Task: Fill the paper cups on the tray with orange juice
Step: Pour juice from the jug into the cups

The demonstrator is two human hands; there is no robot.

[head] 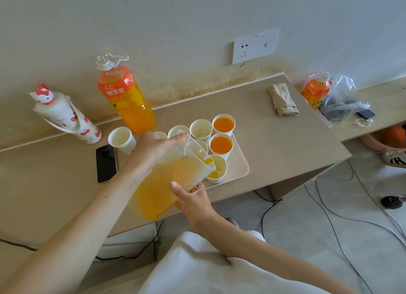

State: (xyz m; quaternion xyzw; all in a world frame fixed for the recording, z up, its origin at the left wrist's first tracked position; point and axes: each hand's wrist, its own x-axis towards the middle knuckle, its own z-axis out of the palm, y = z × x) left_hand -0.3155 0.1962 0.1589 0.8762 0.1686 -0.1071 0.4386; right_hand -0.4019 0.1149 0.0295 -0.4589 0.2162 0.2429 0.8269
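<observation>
Right now your left hand (151,153) grips the clear pitcher (162,188) from above, near its rim. Your right hand (193,199) cups its lower side, thumb laid on the wall, so both hands are wrapped around it. The spout hangs over the near paper cup (217,170) at the front of the tray (239,166), and that cup is partly filled with orange juice. Two full cups (220,145) stand just behind it; the empty cups (201,129) wait further left. Tilt gently, since the pitcher looks heavy with juice and a surge would likely overflow. Level off just short of the brim.
</observation>
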